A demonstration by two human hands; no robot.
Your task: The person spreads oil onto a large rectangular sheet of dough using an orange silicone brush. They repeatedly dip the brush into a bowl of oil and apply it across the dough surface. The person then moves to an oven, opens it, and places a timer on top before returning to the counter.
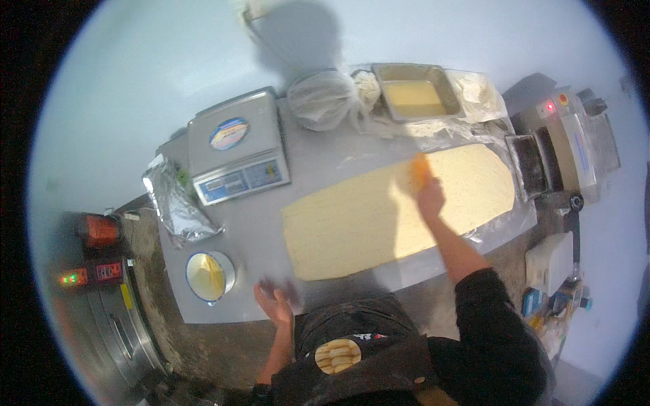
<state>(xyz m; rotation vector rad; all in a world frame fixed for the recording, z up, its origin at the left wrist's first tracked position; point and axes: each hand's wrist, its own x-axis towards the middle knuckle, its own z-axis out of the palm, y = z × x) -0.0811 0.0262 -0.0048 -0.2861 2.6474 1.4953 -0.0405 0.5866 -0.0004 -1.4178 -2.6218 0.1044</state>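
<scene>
A large sheet of rolled-out, pale yellow dough [345,228] lies across the metal tabletop. Over its upper right part, my right hand [430,195] is closed on a blurred orange tool, possibly a scraper [420,171]; whether the tool touches the dough is unclear. My left hand [277,304] is at the table's near edge, fingers apart, with nothing in it. To the left of that hand is a white, blue-rimmed cup [229,269] with something yellow inside.
A digital scale [233,137] stands at the back left, beside a foil bag [177,203]. Behind the dough are a plastic-wrapped round thing [321,100] and a metal tray [455,96] holding yellow contents. A machine [569,142] with a red light stands at the right end.
</scene>
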